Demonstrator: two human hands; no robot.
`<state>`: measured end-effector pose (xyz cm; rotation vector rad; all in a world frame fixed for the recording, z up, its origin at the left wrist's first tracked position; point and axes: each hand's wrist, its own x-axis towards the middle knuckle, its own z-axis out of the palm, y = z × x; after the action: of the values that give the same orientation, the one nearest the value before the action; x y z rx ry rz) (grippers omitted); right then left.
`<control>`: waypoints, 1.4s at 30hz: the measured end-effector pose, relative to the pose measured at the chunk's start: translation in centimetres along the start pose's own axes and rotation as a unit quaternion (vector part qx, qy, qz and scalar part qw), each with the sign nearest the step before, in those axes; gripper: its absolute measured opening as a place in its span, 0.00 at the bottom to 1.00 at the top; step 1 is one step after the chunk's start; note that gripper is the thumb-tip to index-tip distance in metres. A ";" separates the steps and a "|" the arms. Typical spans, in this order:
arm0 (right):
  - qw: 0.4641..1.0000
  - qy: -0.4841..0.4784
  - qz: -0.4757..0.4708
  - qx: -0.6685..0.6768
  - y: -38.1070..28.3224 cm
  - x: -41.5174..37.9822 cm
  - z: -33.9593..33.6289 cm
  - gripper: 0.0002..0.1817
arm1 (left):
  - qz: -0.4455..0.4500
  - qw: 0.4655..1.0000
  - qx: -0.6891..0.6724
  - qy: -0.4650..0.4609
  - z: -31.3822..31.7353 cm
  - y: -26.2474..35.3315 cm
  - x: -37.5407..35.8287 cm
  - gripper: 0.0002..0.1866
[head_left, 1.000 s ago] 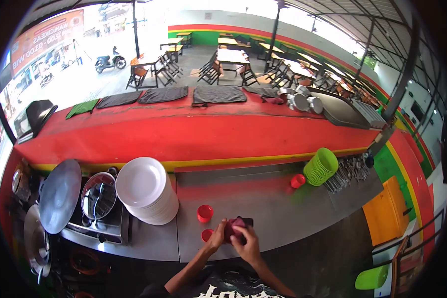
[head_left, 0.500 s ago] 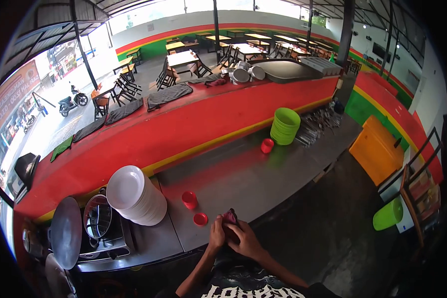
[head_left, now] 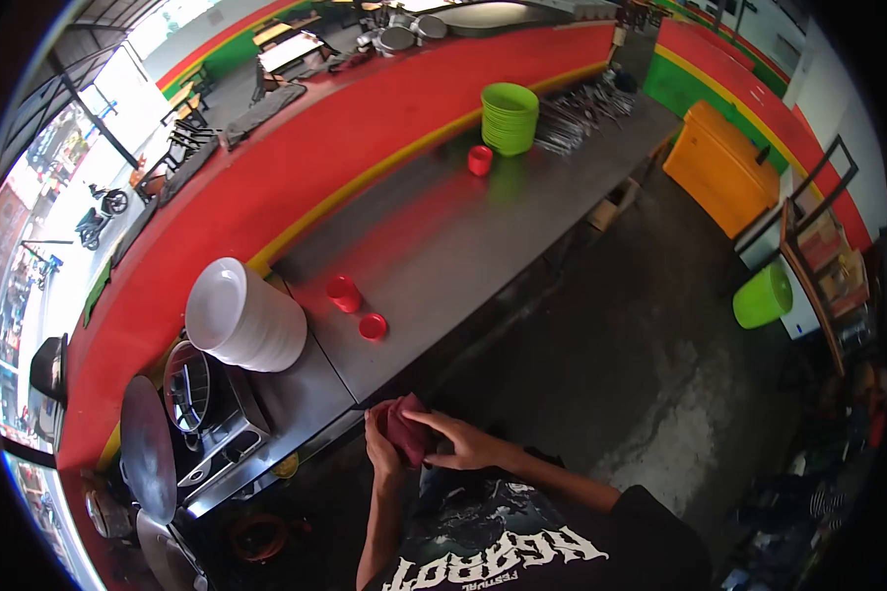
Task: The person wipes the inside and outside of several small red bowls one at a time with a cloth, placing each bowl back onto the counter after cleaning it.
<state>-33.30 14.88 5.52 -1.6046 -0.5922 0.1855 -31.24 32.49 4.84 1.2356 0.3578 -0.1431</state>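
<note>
A dark red cloth [head_left: 404, 430] is bunched between my two hands, close to my body at the metal counter's front edge. My left hand [head_left: 383, 455] grips its left side with the fingers pointing up. My right hand [head_left: 463, 442] holds the other side, fingers and thumb closed on the folds. Beyond the hands, a red cup [head_left: 343, 294] and a smaller red lid-like piece [head_left: 373, 327] rest on the metal counter [head_left: 414, 286]. Neither is touched.
To the left stand a stack of white plates [head_left: 229, 307], a stove [head_left: 229, 433] and a large wok-like pan [head_left: 148, 448]. Farther along the counter are green bowls [head_left: 510, 120], another red cup [head_left: 480, 160] and scattered cutlery [head_left: 572, 118]. An orange bin [head_left: 724, 167] stands at right.
My view has tipped downward and turned, so the counter appears steeper. The cloth, mostly covered by my fingers before, now shows as a larger bundle. Both hands still hold it.
</note>
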 end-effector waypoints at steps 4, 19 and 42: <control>0.987 0.045 -0.019 -0.154 0.6 -0.7 2.1 0.43 | -0.054 0.998 0.005 -0.016 -0.9 -0.4 -1.1 0.28; 0.976 0.210 -0.062 -0.011 -2.1 3.9 14.2 0.30 | 0.186 0.964 0.173 -0.083 -11.4 6.2 -2.9 0.29; 0.948 0.128 0.169 0.237 0.6 7.9 23.0 0.13 | 0.030 0.987 0.111 -0.114 -21.0 9.0 -2.4 0.29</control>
<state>-36.94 38.87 3.60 -1.2199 -0.0527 0.3414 -34.80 55.05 7.84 1.4322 0.1073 -0.2761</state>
